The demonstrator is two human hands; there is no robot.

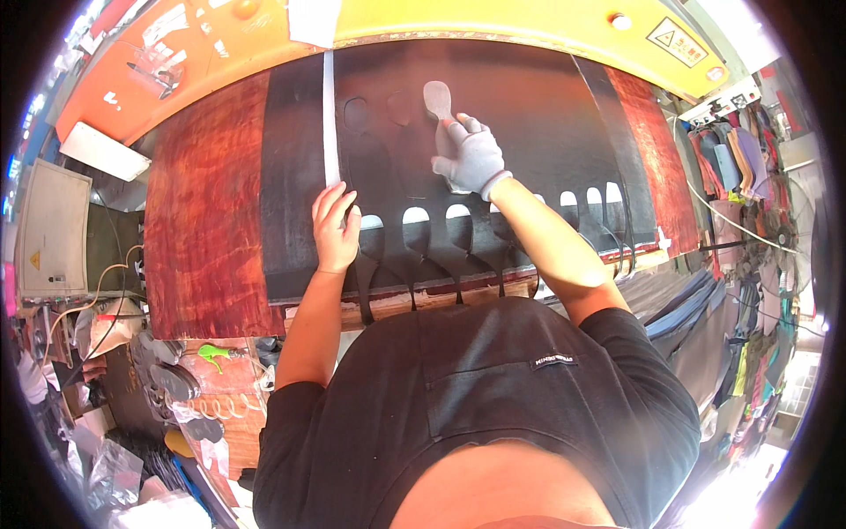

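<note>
Below an orange-yellow machine beam (511,19), a black sheet (538,123) covers the middle of the reddish-brown bench (207,212). On it lies a grey sole-shaped piece (437,95), partly under the gloved right hand (476,160); whether those fingers grip it, I cannot tell. The bare left hand (336,234), fingers loosely spread, meets a white strip's (330,115) near end.

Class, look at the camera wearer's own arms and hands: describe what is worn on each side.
The two hands differ: the left hand is bare, while the right hand wears a pale grey glove that ends at the wrist. Both forearms are uncovered. The upper arms are in short black sleeves, left and right.
</note>
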